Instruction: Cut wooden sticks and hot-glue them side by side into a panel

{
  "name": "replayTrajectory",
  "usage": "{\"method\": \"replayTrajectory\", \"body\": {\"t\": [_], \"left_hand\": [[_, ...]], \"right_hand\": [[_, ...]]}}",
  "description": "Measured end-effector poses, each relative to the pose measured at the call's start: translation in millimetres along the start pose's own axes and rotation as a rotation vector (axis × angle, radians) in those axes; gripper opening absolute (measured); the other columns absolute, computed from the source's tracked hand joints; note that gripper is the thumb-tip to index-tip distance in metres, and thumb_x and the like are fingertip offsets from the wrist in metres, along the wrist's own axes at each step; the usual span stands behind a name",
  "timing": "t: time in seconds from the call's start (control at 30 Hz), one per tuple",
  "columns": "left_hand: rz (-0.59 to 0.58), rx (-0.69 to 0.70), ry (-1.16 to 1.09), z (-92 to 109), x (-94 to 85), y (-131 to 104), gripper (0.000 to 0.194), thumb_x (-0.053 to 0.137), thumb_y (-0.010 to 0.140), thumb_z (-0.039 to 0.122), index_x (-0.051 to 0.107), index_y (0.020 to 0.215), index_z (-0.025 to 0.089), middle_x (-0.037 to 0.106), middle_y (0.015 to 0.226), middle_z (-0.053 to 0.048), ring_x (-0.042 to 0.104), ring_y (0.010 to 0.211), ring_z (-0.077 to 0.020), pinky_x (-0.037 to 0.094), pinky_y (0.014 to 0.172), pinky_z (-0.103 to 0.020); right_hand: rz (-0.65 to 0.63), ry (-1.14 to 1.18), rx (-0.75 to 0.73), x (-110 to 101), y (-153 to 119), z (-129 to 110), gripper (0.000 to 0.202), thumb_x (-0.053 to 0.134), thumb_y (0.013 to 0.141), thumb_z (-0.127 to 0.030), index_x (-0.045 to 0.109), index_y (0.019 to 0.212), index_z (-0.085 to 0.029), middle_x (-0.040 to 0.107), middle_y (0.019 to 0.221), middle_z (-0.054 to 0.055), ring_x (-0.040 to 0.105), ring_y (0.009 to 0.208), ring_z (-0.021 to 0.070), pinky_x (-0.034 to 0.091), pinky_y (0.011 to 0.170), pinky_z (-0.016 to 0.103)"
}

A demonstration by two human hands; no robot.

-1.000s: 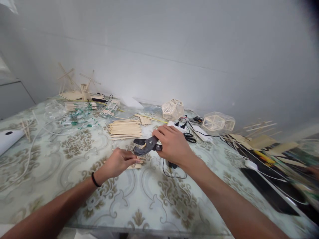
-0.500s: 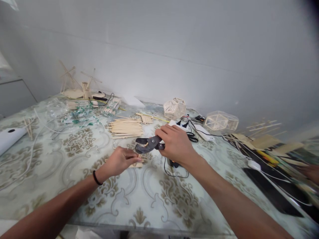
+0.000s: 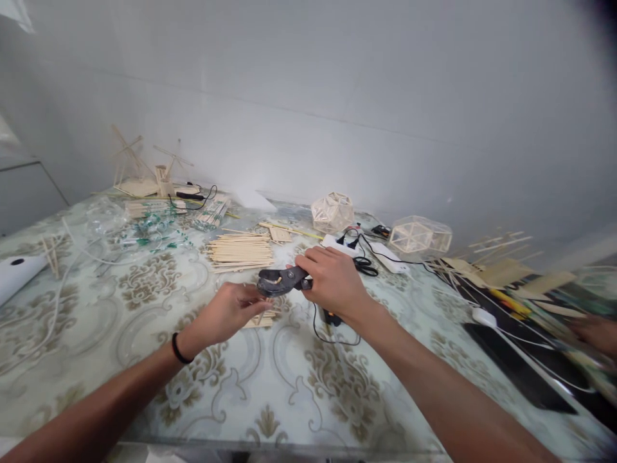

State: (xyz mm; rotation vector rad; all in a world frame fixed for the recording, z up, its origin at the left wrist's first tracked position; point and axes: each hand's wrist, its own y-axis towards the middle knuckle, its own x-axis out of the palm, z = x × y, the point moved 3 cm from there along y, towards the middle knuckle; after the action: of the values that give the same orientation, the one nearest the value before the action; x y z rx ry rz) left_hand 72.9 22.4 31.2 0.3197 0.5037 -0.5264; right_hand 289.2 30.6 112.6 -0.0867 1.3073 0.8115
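My right hand (image 3: 332,280) is wrapped round the handles of a dark cutting tool (image 3: 284,281), whose jaws point left. The jaws look closer together, near the fingertips of my left hand (image 3: 229,314). That hand pinches a thin wooden stick (image 3: 264,308), mostly hidden by the fingers and the tool. Below the jaws, short cut sticks (image 3: 260,319) lie on the patterned tablecloth (image 3: 289,411). Just behind the tool is a pile of long wooden sticks (image 3: 240,251).
Behind are a power strip (image 3: 340,244), two stick-built polyhedra (image 3: 332,212) and a small windmill model (image 3: 164,180). Plastic bags (image 3: 159,228) lie left. At right are a black tablet-like slab (image 3: 520,366), cables and another person's hand (image 3: 595,334).
The cutter's jaws have closed further around the stick area. The whole view has shifted slightly, and both hands remain close together.
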Motion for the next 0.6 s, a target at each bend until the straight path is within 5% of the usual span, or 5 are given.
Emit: {"method": "replayTrajectory", "body": {"t": [0.33,0.5,0.6], "left_hand": [[0.087,0.066,0.021,20.6,-13.2,9.6,0.03,0.07,0.104,0.042,0.073,0.105,0.012,0.074,0.1,-0.002,0.073,0.087,-0.0213,0.064,0.077,-0.035],[0.073,0.085,-0.024,16.0,-13.4,11.6,0.029,0.069,0.105,0.041,0.073,0.113,0.014,0.075,0.112,-0.005,0.074,0.095,-0.0224,0.065,0.083,-0.037],[0.076,0.078,-0.05,13.0,-13.6,11.5,0.028,0.069,0.105,0.041,0.073,0.114,0.015,0.075,0.113,-0.006,0.074,0.096,-0.0226,0.065,0.084,-0.038]], "right_hand": [[-0.094,-0.005,0.053,7.7,0.7,0.1,0.028,0.07,0.104,-0.038,0.07,0.123,-0.017,0.074,0.121,0.008,0.074,0.102,0.0221,0.064,0.089,0.043],[-0.048,0.037,0.038,4.8,1.6,0.5,0.026,0.07,0.102,-0.04,0.07,0.113,-0.017,0.073,0.109,0.006,0.071,0.097,0.022,0.059,0.088,0.042],[0.01,0.07,0.032,1.1,3.0,0.6,0.016,0.073,0.091,-0.027,0.07,0.102,-0.017,0.072,0.096,0.009,0.067,0.095,0.0254,0.05,0.084,0.038]]}}
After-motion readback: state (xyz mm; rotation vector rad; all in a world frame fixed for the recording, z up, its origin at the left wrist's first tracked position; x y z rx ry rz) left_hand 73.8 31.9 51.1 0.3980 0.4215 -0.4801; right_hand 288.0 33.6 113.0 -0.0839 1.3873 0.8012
